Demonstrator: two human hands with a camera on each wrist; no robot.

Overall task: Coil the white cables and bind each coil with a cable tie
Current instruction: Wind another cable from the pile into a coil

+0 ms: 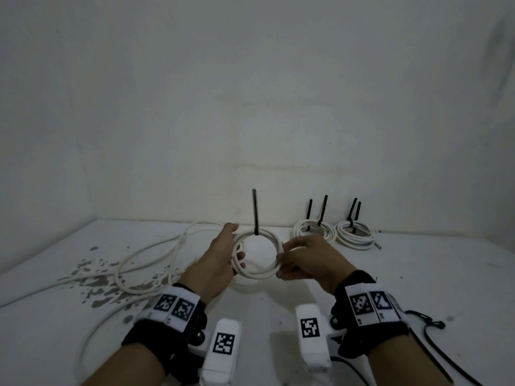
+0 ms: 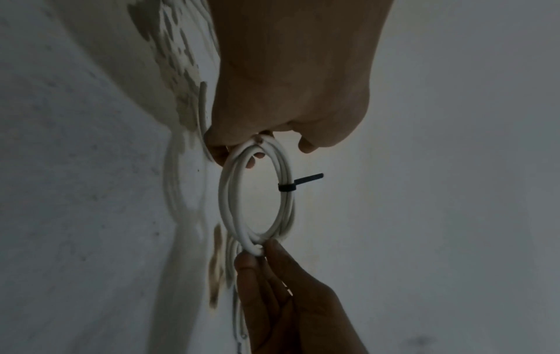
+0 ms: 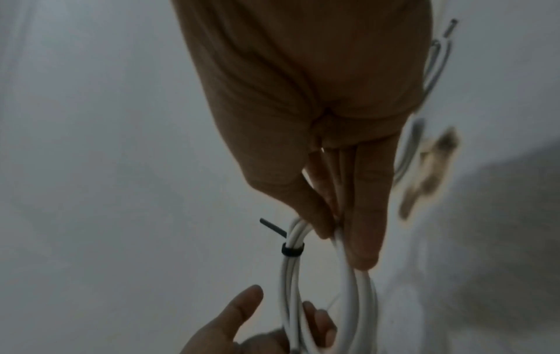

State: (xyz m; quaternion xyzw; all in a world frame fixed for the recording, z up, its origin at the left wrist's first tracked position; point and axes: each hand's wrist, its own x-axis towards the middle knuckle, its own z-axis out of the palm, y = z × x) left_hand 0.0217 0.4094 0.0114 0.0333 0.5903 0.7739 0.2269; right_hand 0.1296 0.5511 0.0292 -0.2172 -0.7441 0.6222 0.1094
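- White cable, wound into a coil [image 1: 257,256], is held above the table [image 1: 320,277], ring facing the camera.
- A black cable tie [image 1: 255,211] binds its far edge, tail pointing straight up.
- The left hand [image 1: 220,256] curls round the coil's left side; the right hand [image 1: 306,256] pinches its right.
- Only the head view shows two tied coils [image 1: 335,232] behind and loose cable [image 1: 156,257] to the left.
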